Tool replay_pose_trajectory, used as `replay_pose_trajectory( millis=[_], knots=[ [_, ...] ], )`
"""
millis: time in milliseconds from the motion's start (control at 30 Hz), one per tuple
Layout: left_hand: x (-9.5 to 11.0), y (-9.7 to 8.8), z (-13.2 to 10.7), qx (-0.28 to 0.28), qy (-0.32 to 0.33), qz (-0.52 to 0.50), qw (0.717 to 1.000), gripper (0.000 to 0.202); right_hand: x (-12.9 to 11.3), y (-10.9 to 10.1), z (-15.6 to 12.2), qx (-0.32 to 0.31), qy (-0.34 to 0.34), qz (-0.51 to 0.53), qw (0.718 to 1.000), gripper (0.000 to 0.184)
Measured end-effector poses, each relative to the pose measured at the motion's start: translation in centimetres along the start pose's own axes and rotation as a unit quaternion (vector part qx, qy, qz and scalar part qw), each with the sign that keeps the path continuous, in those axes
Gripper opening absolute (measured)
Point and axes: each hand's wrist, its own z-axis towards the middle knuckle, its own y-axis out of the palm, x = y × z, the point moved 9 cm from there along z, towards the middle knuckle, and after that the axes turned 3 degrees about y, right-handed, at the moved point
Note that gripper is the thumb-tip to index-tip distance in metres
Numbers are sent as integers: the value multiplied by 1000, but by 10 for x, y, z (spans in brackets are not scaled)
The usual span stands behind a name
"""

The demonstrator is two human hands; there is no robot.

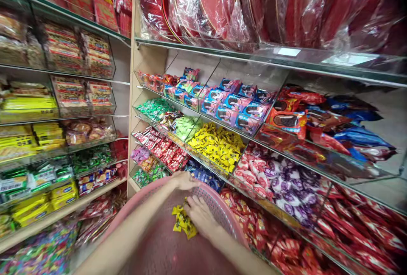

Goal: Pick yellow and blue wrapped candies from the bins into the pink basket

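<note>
A pink plastic basket (219, 207) sits low in front of me, tilted toward the shelves. My left hand (184, 180) grips its far rim, fingers curled over the edge. My right hand (199, 217) reaches inside the basket and closes on a bunch of yellow wrapped candies (182, 223). Just beyond the basket lies a clear bin of blue wrapped candies (203, 175). Higher up is a bin of the same yellow candies (218, 144).
Tiered clear bins hold candies: red and white ones (254, 173), purple ones (289, 190), red packets (165, 150), green ones (152, 107). Blue cookie packs (235, 105) fill the upper row. Shelves at left (47, 139) carry boxed snacks. Wrapped red trays (222, 3) stand on top.
</note>
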Motion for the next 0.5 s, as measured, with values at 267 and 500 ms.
replay_pose_trajectory(
  millis=[267,500],
  knots=[
    [-3,0,2,0,-3,-3,1000,46,79,-149,16,201,63,129,969,25],
    [-4,1,1,-7,2,-34,999,50,157,-146,69,117,207,81,968,29]
  ],
)
